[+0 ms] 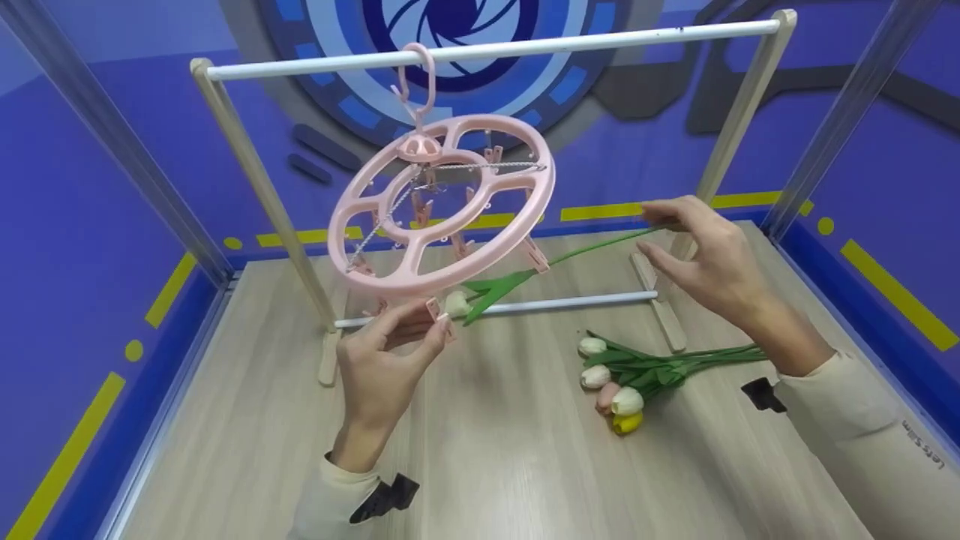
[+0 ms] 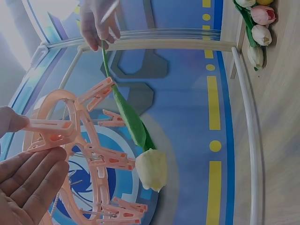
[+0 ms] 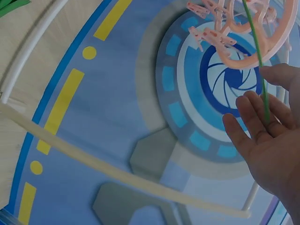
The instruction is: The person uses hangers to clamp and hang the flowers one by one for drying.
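White tulip (image 1: 501,286): creamy closed bud, two green leaves close behind it, thin green stem. It lies slantwise under the right side of the pink ring hanger (image 1: 409,283), bud end lower, stem running up and right. The stem passes the tip of the stem peg (image 1: 535,255), touching it; can't tell how firmly that one bites.

Left hand (image 1: 384,371): thumb and fingers pinch the near peg (image 2: 51,125) on the ring's near edge. Right hand (image 1: 709,259): thumb and fingers wide apart, stem end lying against the fingers, no grip on it.

Hanger hooks over the top bar (image 1: 600,42), left of its middle, ring tilted, several other pegs dangling. Left post (image 1: 262,187) stands near the ring's left edge; the gap to the right post (image 1: 739,112) is wider, with the stem crossing it. Lower bar (image 1: 570,303) runs behind and below the ring.

Bunch of tulips (image 1: 667,367), white, pink and yellow, lies on the surface (image 1: 510,465) below the right hand. Wood shows between left forearm and bunch. Blue walls (image 1: 67,247) bound the left, right and back edges.
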The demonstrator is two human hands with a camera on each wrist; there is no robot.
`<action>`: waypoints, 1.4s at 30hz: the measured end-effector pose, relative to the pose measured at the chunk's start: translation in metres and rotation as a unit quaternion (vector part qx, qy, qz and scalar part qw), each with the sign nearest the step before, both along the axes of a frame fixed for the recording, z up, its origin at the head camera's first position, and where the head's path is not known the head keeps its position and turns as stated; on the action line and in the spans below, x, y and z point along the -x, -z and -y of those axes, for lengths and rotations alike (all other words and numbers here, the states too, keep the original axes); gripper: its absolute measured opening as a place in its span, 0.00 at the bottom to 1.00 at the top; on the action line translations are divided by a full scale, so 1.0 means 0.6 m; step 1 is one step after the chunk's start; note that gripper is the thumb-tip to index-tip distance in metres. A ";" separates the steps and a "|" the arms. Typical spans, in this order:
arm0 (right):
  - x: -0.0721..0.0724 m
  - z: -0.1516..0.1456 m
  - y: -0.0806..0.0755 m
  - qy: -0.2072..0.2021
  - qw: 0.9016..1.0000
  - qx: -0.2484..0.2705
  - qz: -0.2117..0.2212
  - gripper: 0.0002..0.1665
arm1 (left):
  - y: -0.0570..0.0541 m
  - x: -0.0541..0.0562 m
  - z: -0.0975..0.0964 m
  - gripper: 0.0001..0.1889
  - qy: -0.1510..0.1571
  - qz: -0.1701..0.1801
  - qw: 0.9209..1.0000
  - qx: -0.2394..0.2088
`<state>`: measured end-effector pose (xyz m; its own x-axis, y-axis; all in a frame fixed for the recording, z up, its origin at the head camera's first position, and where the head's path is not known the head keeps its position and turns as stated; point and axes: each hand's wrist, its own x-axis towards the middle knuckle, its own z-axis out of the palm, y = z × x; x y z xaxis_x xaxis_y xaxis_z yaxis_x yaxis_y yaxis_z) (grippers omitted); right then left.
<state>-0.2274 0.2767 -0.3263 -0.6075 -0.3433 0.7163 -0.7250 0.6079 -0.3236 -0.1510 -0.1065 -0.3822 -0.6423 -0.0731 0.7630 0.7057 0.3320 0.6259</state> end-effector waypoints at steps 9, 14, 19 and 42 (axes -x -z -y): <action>-0.002 -0.045 0.020 0.046 0.995 0.042 0.073 0.30 | 0.005 0.001 0.000 0.13 0.006 0.001 1.000 0.004; 0.004 -0.073 0.044 0.063 0.993 0.028 0.092 0.21 | 0.008 0.001 0.002 0.13 -0.002 0.009 1.000 0.008; 0.007 -0.103 0.075 0.072 0.990 0.015 0.121 0.17 | 0.010 0.002 0.002 0.13 -0.007 0.017 1.000 0.009; -0.008 -0.207 0.236 0.060 0.955 -0.084 0.276 0.06 | 0.012 0.002 -0.002 0.11 0.001 0.036 0.999 -0.009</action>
